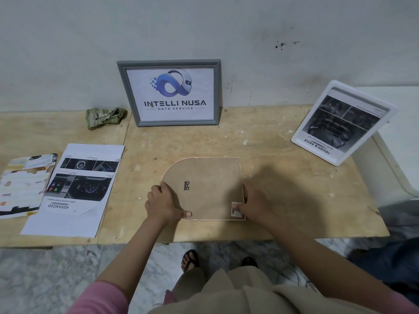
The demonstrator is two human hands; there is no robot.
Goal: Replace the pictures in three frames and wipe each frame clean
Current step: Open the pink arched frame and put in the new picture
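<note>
arched frame face-down, lower centre on tabletop. left hand gripping curved edge, thumb on backing; right hand gripping straight edge, thumb on barcode sticker. grey frame upper centre against wall — white frame right. cloth upper left, printed sheet left.

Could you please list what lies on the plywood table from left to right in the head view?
Glossy colour brochure → white printed sheet → crumpled green cloth → grey-framed logo picture → arched brown backing board → white-framed car picture.
</note>
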